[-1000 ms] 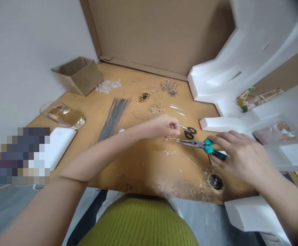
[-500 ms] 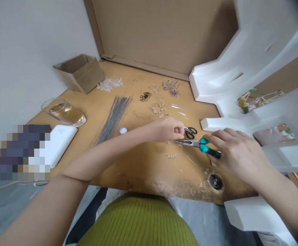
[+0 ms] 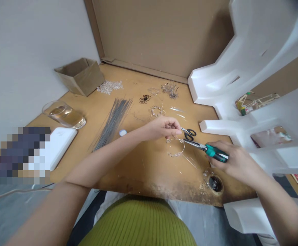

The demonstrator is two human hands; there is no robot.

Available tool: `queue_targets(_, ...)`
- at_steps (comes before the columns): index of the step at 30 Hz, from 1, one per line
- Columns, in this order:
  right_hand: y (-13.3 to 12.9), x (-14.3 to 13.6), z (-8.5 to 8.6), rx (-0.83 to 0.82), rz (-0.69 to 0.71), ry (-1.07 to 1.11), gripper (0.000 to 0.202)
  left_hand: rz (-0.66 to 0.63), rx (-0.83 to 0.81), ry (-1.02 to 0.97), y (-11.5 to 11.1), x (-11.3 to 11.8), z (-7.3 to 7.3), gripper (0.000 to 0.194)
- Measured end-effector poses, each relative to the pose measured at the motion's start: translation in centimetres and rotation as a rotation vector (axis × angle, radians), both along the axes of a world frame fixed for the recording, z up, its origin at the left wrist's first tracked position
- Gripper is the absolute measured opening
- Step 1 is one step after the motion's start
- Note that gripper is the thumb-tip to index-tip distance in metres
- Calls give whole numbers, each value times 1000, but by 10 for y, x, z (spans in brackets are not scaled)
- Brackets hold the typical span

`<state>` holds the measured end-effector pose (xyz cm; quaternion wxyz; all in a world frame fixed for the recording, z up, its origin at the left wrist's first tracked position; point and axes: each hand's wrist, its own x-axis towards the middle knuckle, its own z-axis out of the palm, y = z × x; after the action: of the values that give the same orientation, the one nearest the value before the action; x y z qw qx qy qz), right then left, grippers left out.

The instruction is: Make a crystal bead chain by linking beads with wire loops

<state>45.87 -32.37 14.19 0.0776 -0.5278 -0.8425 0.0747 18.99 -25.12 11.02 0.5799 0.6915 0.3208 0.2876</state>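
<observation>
My left hand (image 3: 166, 127) is closed, its fingertips pinching a wire ring strung with clear beads (image 3: 174, 154) that hangs below it over the table. My right hand (image 3: 234, 163) wraps round the teal and black handles of a pair of pliers (image 3: 216, 152). The pliers' jaws are together and their tip touches or nearly touches the ring's upper right side, beside a bead. Black-handled scissors (image 3: 189, 134) lie just behind the plier tip. Another beaded wire ring (image 3: 157, 111) rests on the table beyond my left hand.
A bundle of grey wires (image 3: 113, 123), a pile of clear beads (image 3: 110, 86), black bands (image 3: 145, 99) and a small white disc (image 3: 123, 132) lie on the table. At left stand a glass (image 3: 64, 114), a paper box (image 3: 82, 77) and a white power bank (image 3: 63, 147). White foam (image 3: 207, 83) borders the right.
The pliers have drawn back slightly right, and their handles have come closer together. My left hand has turned and risen a little, so more of the beaded ring shows.
</observation>
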Motion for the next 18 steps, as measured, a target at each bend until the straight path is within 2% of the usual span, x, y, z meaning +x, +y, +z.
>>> queue_targets(3,1,2,-9,-339,-94,176,25,12,-107,-139,3,0,-9,14)
queue_targets(5,2,1,-16,-434,-139,250,26,27,-150,-223,4,1,-13,17)
queue_targets(10,0,-11,-27,-515,-159,272,23,33,-194,-280,4,2,-17,19)
queue_targets(18,-6,-30,-16,-428,-119,193,21,33,-116,-213,0,5,-17,13)
